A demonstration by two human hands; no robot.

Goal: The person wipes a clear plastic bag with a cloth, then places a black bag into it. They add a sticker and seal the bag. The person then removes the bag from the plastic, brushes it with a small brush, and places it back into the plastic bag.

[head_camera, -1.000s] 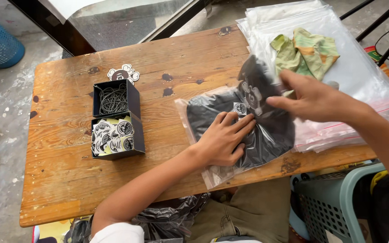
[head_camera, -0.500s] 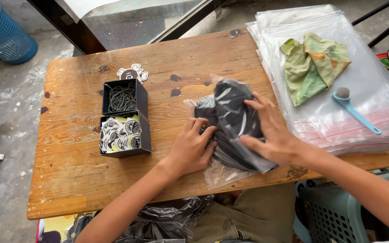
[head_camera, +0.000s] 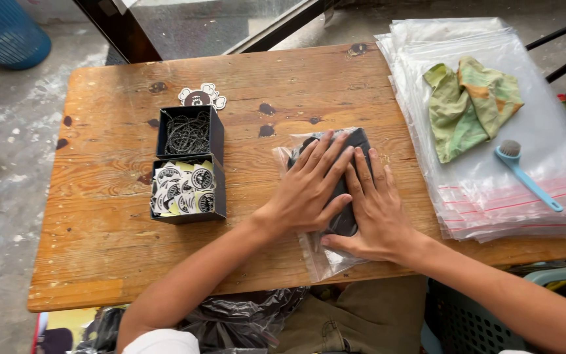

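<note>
black garment in clear bag (head_camera: 335, 196) under flat, spread left hand (head_camera: 310, 187), right hand (head_camera: 373, 213)

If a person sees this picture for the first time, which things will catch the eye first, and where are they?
First come the left hand and the right hand, pressed flat side by side on a dark folded garment in a clear plastic bag at the middle of the wooden table. At the right lies a stack of clear zip bags bearing a green cloth and a small blue brush.
</note>
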